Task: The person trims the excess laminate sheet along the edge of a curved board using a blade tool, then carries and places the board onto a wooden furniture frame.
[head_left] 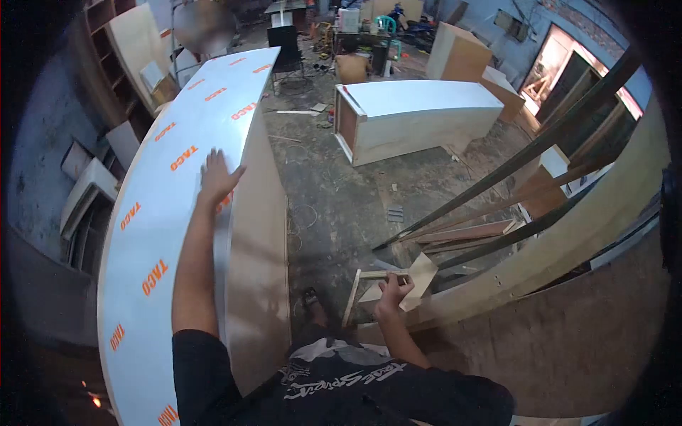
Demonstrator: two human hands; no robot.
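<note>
Film, glossy white with orange "TACO" lettering (153, 238), covers the top of a long, pale wooden box (259, 298) on the person's left. The left hand (219, 179) lies palm down on it, grip spread open, holding nothing. The right hand (392, 292) is half curled by a pale wooden frame (351, 298); whether it grasps anything, I cannot tell. The box looks heavy and stiff, its film slippery; its wooden edges likely offer surer hold.
</note>
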